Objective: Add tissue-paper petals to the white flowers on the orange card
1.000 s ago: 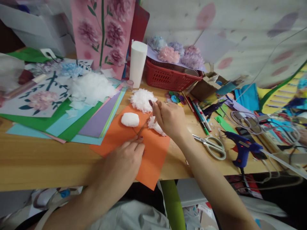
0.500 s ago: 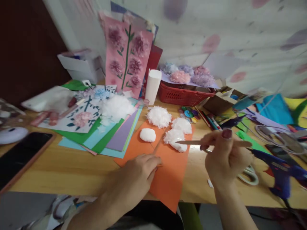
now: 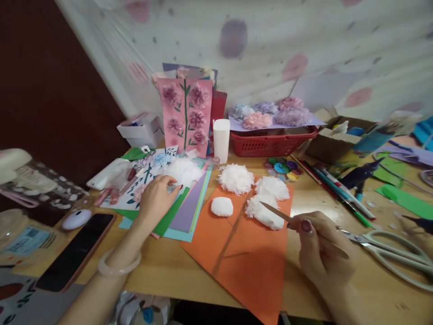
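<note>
Apparently two puffs [image 3: 236, 178] are covered, one part-covered, one pad [image 3: 221, 206] bare.
Right hand [image 3: 323, 248] grasps a stick [image 3: 274, 210], puffs just ahead; left hand [image 3: 157, 198] by white scraps [image 3: 185, 170], grip unclear.

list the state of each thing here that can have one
left hand, at the white fluff, grip unclear
right hand, closed around a pointed stick
orange sheet, flat, marked with dark lines
phone, lying flat, screen dark
scissors, partly hidden, opening unclear
cardboard box, open
pink flower picture, standing upright
white canister, upright
red basket, upright
</note>
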`<state>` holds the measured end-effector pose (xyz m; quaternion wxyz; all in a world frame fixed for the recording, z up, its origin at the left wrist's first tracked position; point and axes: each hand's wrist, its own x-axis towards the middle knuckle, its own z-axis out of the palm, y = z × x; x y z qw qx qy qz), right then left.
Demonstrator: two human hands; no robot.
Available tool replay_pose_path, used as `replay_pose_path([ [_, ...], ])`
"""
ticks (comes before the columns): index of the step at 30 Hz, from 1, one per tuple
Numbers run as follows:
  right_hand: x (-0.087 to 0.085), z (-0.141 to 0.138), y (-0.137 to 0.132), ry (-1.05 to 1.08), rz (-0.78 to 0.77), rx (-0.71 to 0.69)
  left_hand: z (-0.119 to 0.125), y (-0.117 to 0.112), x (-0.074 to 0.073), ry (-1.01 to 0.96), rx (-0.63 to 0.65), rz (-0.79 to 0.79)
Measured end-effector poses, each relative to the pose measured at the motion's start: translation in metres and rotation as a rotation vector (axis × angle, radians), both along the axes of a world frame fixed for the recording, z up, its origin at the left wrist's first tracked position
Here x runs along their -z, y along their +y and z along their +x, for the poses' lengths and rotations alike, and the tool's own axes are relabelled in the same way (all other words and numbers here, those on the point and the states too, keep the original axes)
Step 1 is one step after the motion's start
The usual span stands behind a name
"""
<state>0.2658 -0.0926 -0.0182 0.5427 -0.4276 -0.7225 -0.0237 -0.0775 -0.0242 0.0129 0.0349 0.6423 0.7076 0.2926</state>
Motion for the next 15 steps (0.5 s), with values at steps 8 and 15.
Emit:
replay_pose_path([
  [8,0.002,0.005,-0.005,0.101,-0.040,-0.031,0.001,0.003,-0.005,-0.313,0.016,0.018],
  [15,0.001,-0.014,-0.027,0.599,-0.242,-0.113,0.051,-0.043,-0.011,-0.809,0.155,-0.182],
])
